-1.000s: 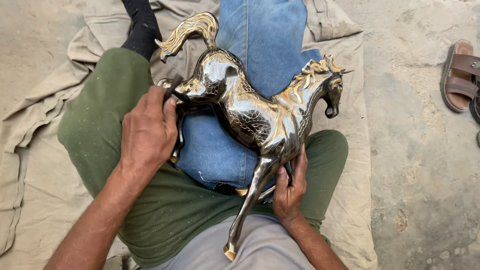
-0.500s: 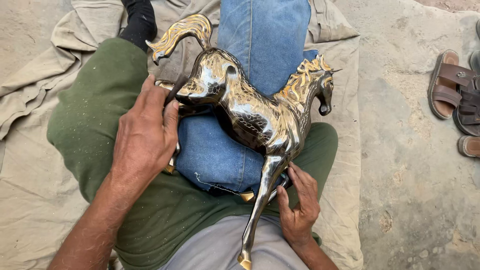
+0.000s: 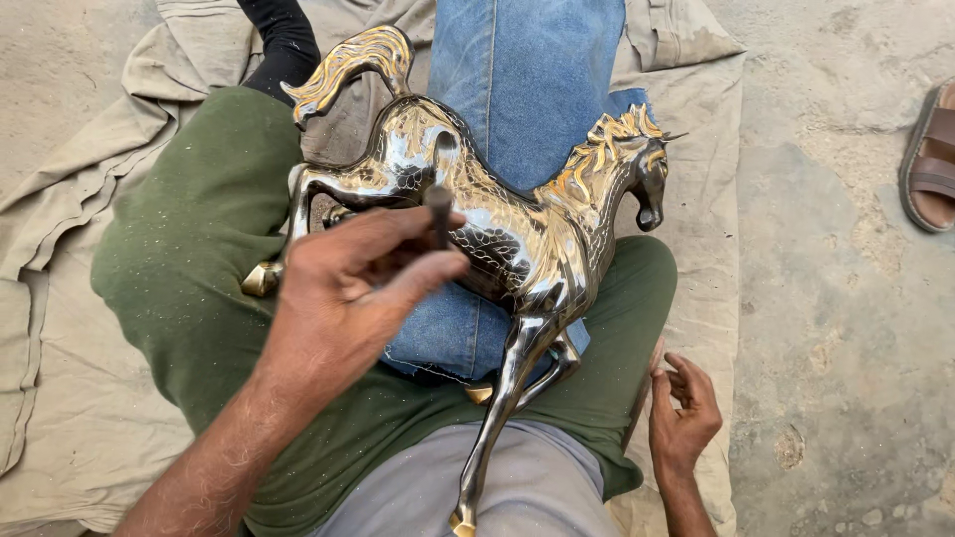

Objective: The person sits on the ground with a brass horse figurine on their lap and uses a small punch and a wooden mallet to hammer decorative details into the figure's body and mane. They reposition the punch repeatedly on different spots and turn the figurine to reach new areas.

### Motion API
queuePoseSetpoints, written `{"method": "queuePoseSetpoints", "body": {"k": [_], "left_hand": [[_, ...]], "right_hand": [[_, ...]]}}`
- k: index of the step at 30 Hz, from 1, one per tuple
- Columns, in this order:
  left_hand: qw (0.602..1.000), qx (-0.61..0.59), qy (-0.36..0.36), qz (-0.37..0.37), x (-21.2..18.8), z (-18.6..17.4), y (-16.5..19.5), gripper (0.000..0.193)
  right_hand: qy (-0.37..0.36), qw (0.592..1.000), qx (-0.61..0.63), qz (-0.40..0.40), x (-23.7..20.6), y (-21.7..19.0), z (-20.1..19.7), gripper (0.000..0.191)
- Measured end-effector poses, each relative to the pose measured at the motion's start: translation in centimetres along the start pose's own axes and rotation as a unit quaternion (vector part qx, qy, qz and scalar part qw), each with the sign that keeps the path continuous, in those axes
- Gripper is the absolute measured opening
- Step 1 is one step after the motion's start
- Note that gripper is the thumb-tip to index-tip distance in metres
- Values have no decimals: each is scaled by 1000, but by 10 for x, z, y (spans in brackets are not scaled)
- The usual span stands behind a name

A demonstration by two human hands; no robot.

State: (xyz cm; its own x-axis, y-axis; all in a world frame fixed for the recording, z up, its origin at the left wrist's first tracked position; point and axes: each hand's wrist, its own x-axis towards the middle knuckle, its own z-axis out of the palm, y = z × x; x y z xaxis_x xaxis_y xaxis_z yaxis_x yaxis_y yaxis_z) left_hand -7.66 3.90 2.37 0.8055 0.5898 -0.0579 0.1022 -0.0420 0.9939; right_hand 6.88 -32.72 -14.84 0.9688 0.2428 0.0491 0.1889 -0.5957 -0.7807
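While the metal horse lies across our lap, our left hand grips a dark tool above it; our right hand hangs loosely curled, empty, near right

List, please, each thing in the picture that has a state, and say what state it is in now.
Metal horse figurine: lying on its side across the lap, on the blue denim cloth, no hand gripping it.
Left hand: raised over the horse, fingers shut on a small dark tool.
Right hand: off the horse, fingers loosely curled, holding nothing.
Sandal: lying on the ground, not worn.
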Motion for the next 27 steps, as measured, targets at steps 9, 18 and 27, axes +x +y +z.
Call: {"method": "queuePoseSetpoints", "body": {"k": [9,18,27], "left_hand": [[976,-134,-133,-111,41,54,-6,41],[987,9,-144,-70,58,76,-3,39],[985,74,-150,-31,58,84,4,44]], "right_hand": [[-131,931,-324,101,-12,61,11,66],[-136,948,-106,267,21,86,-20,50],[-135,947,257,136,76,-39,-69,61]]}}
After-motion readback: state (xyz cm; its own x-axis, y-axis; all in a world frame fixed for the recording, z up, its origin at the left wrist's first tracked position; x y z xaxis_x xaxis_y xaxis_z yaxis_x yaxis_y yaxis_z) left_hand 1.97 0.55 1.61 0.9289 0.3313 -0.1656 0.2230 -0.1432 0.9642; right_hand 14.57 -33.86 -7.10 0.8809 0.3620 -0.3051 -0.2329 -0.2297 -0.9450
